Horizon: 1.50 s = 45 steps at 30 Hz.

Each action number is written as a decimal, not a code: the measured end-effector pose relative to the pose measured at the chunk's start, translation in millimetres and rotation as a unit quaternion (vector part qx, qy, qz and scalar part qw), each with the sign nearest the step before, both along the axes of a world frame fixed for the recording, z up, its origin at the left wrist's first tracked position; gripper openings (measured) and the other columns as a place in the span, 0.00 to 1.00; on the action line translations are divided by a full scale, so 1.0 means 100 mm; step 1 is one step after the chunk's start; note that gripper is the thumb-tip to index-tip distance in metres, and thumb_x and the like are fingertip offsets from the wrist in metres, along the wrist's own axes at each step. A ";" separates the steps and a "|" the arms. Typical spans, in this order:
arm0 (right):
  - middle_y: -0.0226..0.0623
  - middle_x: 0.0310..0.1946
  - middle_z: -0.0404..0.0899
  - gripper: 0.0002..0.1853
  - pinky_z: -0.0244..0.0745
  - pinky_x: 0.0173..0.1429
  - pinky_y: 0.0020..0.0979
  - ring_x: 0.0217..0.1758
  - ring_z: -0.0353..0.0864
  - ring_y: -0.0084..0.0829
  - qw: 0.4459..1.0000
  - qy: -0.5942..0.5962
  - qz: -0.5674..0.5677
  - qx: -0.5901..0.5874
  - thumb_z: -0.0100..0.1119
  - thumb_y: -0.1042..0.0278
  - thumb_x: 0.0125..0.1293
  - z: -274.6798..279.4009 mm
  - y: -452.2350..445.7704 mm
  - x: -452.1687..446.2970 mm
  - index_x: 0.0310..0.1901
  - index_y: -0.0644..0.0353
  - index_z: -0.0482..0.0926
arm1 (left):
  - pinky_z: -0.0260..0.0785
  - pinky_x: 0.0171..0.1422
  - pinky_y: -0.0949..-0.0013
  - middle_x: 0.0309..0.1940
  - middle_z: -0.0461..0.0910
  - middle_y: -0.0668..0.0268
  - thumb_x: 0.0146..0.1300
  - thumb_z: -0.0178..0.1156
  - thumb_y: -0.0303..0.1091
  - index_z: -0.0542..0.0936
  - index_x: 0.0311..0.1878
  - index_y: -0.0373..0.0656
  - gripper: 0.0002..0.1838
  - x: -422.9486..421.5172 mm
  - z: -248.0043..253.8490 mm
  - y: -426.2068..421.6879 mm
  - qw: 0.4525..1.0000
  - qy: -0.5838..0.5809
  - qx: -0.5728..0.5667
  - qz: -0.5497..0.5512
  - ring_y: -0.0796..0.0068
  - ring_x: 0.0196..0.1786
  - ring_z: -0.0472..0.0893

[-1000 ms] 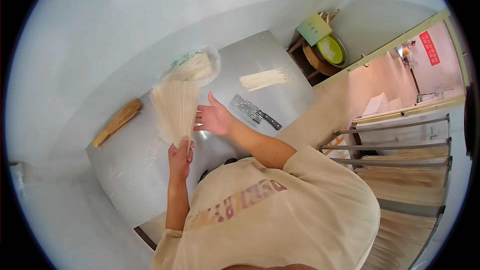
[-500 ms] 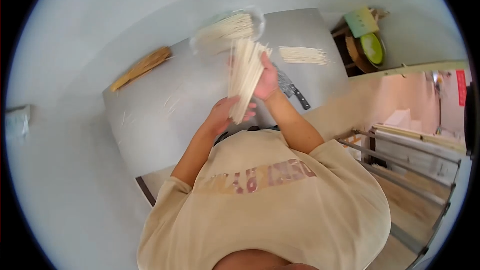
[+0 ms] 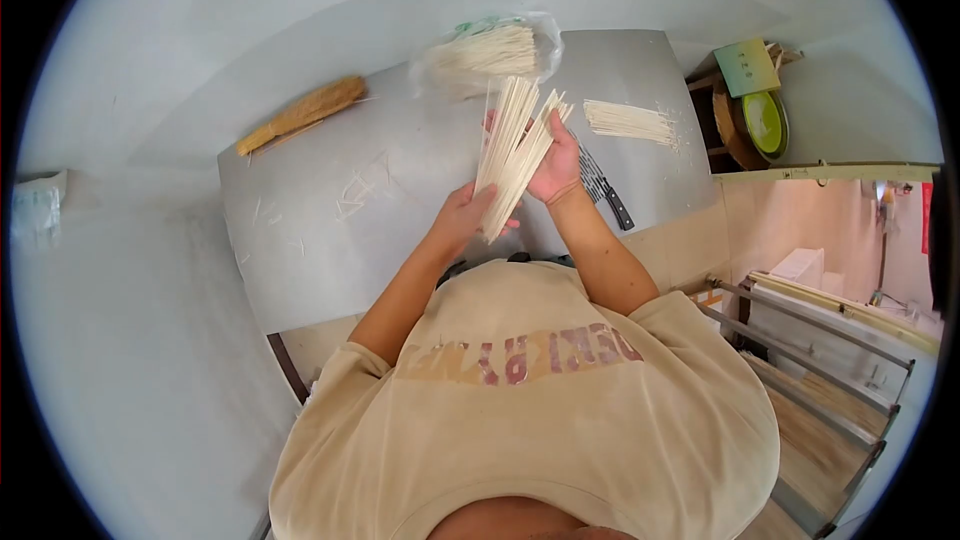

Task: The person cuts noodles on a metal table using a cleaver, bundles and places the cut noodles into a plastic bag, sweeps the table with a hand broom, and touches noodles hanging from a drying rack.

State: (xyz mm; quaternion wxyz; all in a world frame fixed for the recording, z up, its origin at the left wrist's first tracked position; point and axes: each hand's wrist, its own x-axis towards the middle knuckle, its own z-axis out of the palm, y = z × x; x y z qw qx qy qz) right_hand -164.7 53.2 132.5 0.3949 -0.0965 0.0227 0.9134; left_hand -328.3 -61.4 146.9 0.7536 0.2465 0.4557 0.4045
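Observation:
Both my hands hold a bundle of pale dried noodles (image 3: 515, 155) above the table. My left hand (image 3: 465, 217) is closed around the lower end, some fingers hidden behind it. My right hand (image 3: 557, 168) grips the upper right side, its thumb in front. The bundle's upper end is fanned into two parts. Beside my right hand lies a knife (image 3: 619, 208) with a black handle, its blade partly hidden by the hand. Beyond the bundle, a clear plastic bag (image 3: 549, 40) holds more dried noodles (image 3: 495, 52).
A flat row of dried noodles (image 3: 628, 121) lies on the right of the metal table (image 3: 400, 260), crumbs at its end. Broken pieces (image 3: 355, 192) are scattered on the left, near a straw hand broom (image 3: 310, 114). A green bowl (image 3: 764, 122) and a metal rack (image 3: 815, 355) stand at right.
My view has shifted slightly, so the table sits a little to the right and lower. The held bundle's upper end has spread wider into two parts.

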 end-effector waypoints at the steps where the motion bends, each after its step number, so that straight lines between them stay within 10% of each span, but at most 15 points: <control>1: 0.58 0.73 0.64 0.41 0.59 0.78 0.56 0.77 0.62 0.56 1.000 0.011 0.003 0.000 0.46 0.37 0.75 -0.01 0.00 0.00 0.77 0.63 0.59 | 0.83 0.45 0.65 0.51 0.85 0.55 0.80 0.49 0.43 0.72 0.65 0.35 0.22 -0.01 0.07 0.01 1.000 -0.010 -0.019 -0.012 0.64 0.43 0.88; 12: 0.57 0.74 0.63 0.43 0.58 0.79 0.56 0.77 0.63 0.54 1.000 0.009 -0.008 0.008 0.48 0.36 0.74 -0.05 0.02 -0.04 0.77 0.63 0.59 | 0.81 0.52 0.64 0.57 0.83 0.54 0.82 0.44 0.46 0.69 0.71 0.35 0.26 -0.13 0.08 0.09 0.996 -0.007 0.012 -0.090 0.63 0.49 0.87; 18: 0.55 0.70 0.68 0.38 0.62 0.77 0.51 0.75 0.67 0.52 0.998 -0.054 -0.021 -0.006 0.51 0.40 0.75 -0.13 0.08 -0.15 0.74 0.62 0.62 | 0.79 0.43 0.68 0.41 0.83 0.64 0.78 0.54 0.47 0.73 0.63 0.42 0.21 -0.16 -0.02 0.17 0.990 0.013 0.001 -0.139 0.71 0.39 0.86; 21: 0.50 0.59 0.76 0.34 0.70 0.71 0.48 0.65 0.75 0.47 0.985 -0.162 -0.039 -0.032 0.55 0.43 0.74 -0.29 0.07 -0.23 0.71 0.61 0.65 | 0.75 0.33 0.69 0.32 0.78 0.68 0.74 0.59 0.44 0.74 0.58 0.43 0.18 -0.22 -0.33 0.22 0.977 0.110 -0.020 -0.183 0.73 0.28 0.81; 24: 0.33 0.33 0.73 0.15 0.76 0.50 0.39 0.38 0.73 0.34 0.979 -0.194 0.011 -0.059 0.61 0.59 0.73 -0.31 0.08 -0.32 0.53 0.58 0.73 | 0.69 0.24 0.65 0.29 0.77 0.67 0.72 0.57 0.41 0.73 0.58 0.41 0.18 -0.36 -0.34 0.27 0.980 -0.096 -0.107 -0.140 0.71 0.22 0.78; 27: 0.29 0.29 0.71 0.07 0.74 0.45 0.35 0.33 0.71 0.28 0.989 -0.124 0.025 -0.083 0.60 0.65 0.73 -0.68 0.26 -0.39 0.45 0.55 0.74 | 0.74 0.31 0.66 0.33 0.79 0.64 0.74 0.51 0.44 0.74 0.58 0.43 0.18 -0.40 -0.38 0.34 0.965 -0.206 -0.117 -0.117 0.69 0.29 0.81; 29: 0.27 0.28 0.69 0.06 0.73 0.43 0.33 0.32 0.69 0.27 0.981 -0.165 -0.002 -0.102 0.60 0.66 0.74 -0.54 0.41 -0.56 0.42 0.55 0.74 | 0.80 0.44 0.60 0.36 0.79 0.62 0.75 0.47 0.48 0.76 0.52 0.39 0.20 -0.31 -0.26 0.43 0.969 -0.111 -0.177 0.130 0.63 0.36 0.82; 35: 0.27 0.25 0.66 0.07 0.69 0.37 0.31 0.27 0.66 0.26 0.965 -0.230 0.013 -0.128 0.58 0.68 0.74 -0.60 0.84 -1.02 0.37 0.55 0.72 | 0.74 0.61 0.53 0.48 0.78 0.57 0.75 0.47 0.50 0.73 0.51 0.39 0.21 -0.63 -0.75 0.72 0.880 -0.212 -0.202 0.375 0.58 0.53 0.79; 37: 0.27 0.24 0.66 0.09 0.69 0.36 0.31 0.26 0.65 0.26 0.965 -0.185 0.002 -0.184 0.54 0.70 0.75 -0.77 1.23 -1.04 0.35 0.56 0.69 | 0.70 0.64 0.54 0.53 0.76 0.58 0.73 0.53 0.50 0.71 0.57 0.40 0.23 -0.77 -0.98 0.83 0.891 -0.212 -0.152 0.371 0.59 0.59 0.76; 40: 0.29 0.24 0.65 0.09 0.72 0.37 0.33 0.25 0.64 0.27 0.964 -0.161 -0.020 -0.210 0.49 0.73 0.76 -0.98 1.85 -1.02 0.34 0.58 0.66 | 0.66 0.66 0.60 0.66 0.69 0.62 0.66 0.67 0.47 0.66 0.67 0.45 0.33 -0.91 -0.75 1.27 0.912 0.138 -0.121 0.367 0.66 0.67 0.68; 45: 0.34 0.29 0.67 0.08 0.75 0.38 0.36 0.29 0.66 0.29 0.919 -0.267 -0.121 -0.265 0.44 0.73 0.78 -1.37 2.64 -1.03 0.37 0.60 0.66 | 0.69 0.59 0.61 0.52 0.80 0.64 0.69 0.66 0.44 0.76 0.57 0.47 0.19 -1.09 -1.30 1.97 0.939 0.136 -0.129 0.288 0.73 0.54 0.78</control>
